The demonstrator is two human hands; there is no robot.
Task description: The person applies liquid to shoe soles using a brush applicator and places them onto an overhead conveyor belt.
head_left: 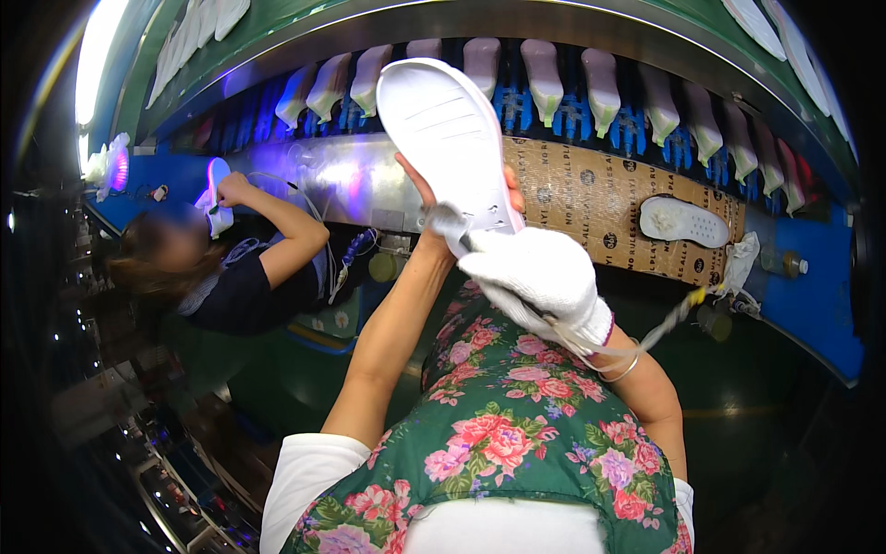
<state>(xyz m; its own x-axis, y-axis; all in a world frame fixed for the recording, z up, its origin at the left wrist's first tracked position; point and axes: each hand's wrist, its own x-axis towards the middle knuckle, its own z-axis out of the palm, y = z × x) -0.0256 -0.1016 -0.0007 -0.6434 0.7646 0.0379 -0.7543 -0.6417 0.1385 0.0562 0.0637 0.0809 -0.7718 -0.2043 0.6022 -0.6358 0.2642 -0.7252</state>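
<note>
My bare left hand (436,246) holds up a white shoe sole (441,138), its thumb along one edge and fingertips curled round the other. The sole is tilted, with its ribbed, holed inner face toward me. My right hand (543,275), in a white knitted glove, is closed round a brush (449,222) whose greyish, blurred head lies at the sole's lower end. I cannot tell whether the brush touches the sole. A pale hose (666,325) trails from the brush, past my right wrist, to the right.
Cardboard (577,198) covers the bench ahead; another white sole (683,222) with white material on it lies there. Pinkish shoe lasts (602,88) hang in a row on blue holders behind. A crumpled cloth (740,263) and a bottle (789,265) are at right. A co-worker (249,268) sits at left, holding a shoe part.
</note>
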